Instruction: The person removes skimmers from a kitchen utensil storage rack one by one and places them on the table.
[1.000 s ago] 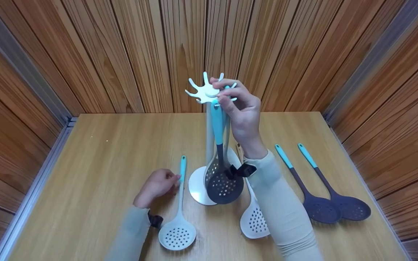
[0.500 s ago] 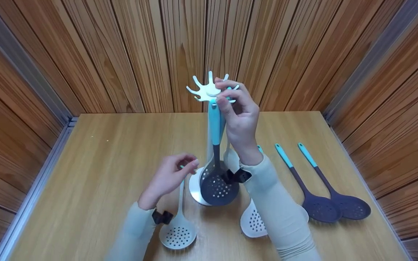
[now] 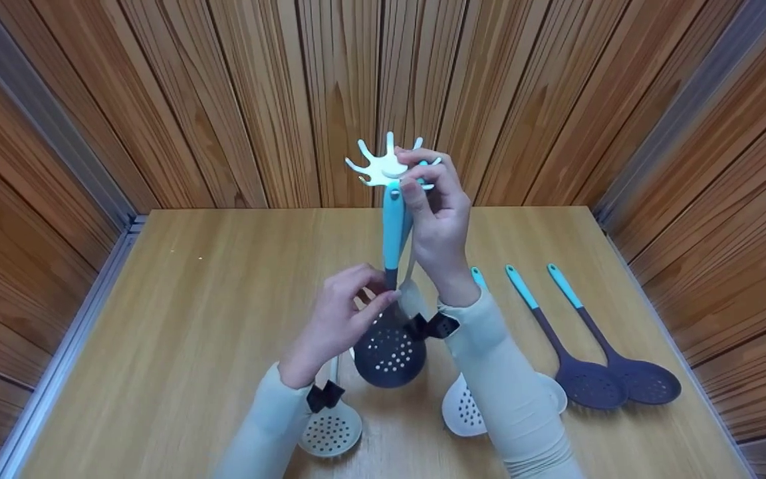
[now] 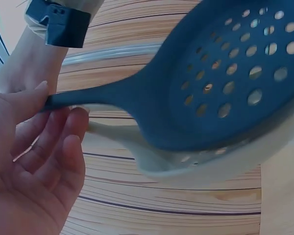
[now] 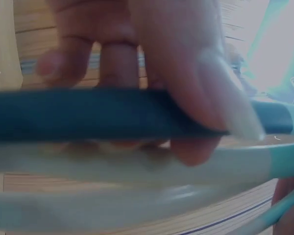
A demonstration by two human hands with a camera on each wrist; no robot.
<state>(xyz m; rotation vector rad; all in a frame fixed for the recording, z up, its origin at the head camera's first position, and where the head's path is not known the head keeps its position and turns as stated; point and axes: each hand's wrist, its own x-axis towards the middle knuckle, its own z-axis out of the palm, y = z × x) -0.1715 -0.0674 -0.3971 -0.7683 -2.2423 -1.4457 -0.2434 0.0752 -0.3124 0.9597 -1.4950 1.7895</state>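
Note:
A white utensil stand (image 3: 376,170) with splayed hooks stands mid-table, its base mostly hidden. My right hand (image 3: 441,223) grips its top, thumb and fingers among the hooks. From a front hook, a dark skimmer (image 3: 391,359) with a teal handle hangs bowl-down. My left hand (image 3: 343,309) pinches its shaft just below the teal part; in the left wrist view thumb and fingers close on the dark shaft (image 4: 88,96). Behind that bowl hangs a pale utensil (image 4: 159,169). Up close, the right wrist view shows the left thumb (image 5: 210,98) over the dark shaft, with pale shafts below.
A pale skimmer (image 3: 331,432) lies partly beneath the left forearm. Another white skimmer (image 3: 464,409) is partly covered by the right forearm. At the right, two dark utensils (image 3: 589,384) (image 3: 649,380) lie overlapping. Wood-panelled walls (image 3: 237,100) enclose the table.
My left hand has left the pale skimmer's handle on the table, moving up and right to the hanging dark skimmer's shaft. That bowl has shifted slightly left. The right hand stays at the stand's top.

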